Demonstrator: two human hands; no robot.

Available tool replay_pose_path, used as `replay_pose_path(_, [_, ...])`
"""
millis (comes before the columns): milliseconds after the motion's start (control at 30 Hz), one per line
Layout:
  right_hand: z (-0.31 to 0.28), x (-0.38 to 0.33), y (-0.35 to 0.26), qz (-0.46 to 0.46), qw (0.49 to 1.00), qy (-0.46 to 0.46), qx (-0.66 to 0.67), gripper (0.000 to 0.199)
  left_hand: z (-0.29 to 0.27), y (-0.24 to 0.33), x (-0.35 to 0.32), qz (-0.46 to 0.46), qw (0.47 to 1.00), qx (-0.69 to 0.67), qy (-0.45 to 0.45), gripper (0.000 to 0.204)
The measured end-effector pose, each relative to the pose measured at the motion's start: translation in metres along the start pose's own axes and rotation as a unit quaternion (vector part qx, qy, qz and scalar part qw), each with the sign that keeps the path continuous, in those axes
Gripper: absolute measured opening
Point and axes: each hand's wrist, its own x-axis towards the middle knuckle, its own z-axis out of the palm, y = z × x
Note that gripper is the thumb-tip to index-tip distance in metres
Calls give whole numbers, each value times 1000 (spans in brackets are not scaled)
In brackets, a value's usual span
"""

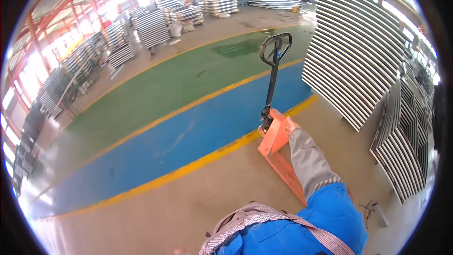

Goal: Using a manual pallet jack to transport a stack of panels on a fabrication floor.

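Note:
An orange pallet jack [275,138] stands on the tan floor just ahead and to the right. Its black loop handle [276,49] points up and away over the blue floor strip. My right arm, in a grey sleeve cover, reaches out to it. My right hand [293,125] is closed on the right edge of the orange body, near the foot of the handle; some of its fingers are hidden. One orange fork runs back toward me, partly behind my arm. Only a blurred bit of my left hand [181,251] shows at the lower edge, away from the jack, its fingers unclear.
A tall stack of striped metal panels [354,52] rises at the right, with a lower stack [401,146] nearer. A dark cable [367,212] lies on the floor there. Yellow lines border blue and green floor strips. More panel stacks [219,2] line the far side and left.

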Motion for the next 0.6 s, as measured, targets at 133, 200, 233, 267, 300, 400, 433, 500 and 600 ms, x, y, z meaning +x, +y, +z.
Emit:
replay_pose_path(133, [27, 4, -87, -70, 996, 63, -4, 65, 22, 187, 121, 148, 979, 137, 35, 43])
replay_pose_path(200, [45, 20, -131, -110, 990, 90, 10, 55, 56, 271, 150, 205, 978, -39, -7, 38])
replay_pose_path(233, [53, 33, -152, -96, 993, 64, -17, 66, 74, 307, 160, 221, 973, -68, -18, 37])
replay_pose_path(267, [61, 48, -173, -84, 995, 37, -45, 81, 93, 335, 167, 267, 957, -110, -38, 36])
replay_pose_path(300, [70, 66, -194, -90, 994, 43, -39, 81, 114, 352, 173, 239, 965, -104, -40, 36])
replay_pose_path(400, [96, 133, -248, -141, 985, 63, -82, 84, 177, 366, 200, 259, 952, -102, -124, 35])
replay_pose_path(433, [105, 158, -268, -147, 984, 66, -77, 84, 205, 360, 208, 211, 952, -160, -152, 33])
replay_pose_path(500, [127, 209, -300, -183, 965, 169, -80, 64, 227, 363, 228, 129, 986, 43, -100, 33])
replay_pose_path(600, [139, 268, -325, -210, 938, 270, -50, 59, 264, 397, 249, 85, 985, 112, -102, 33])
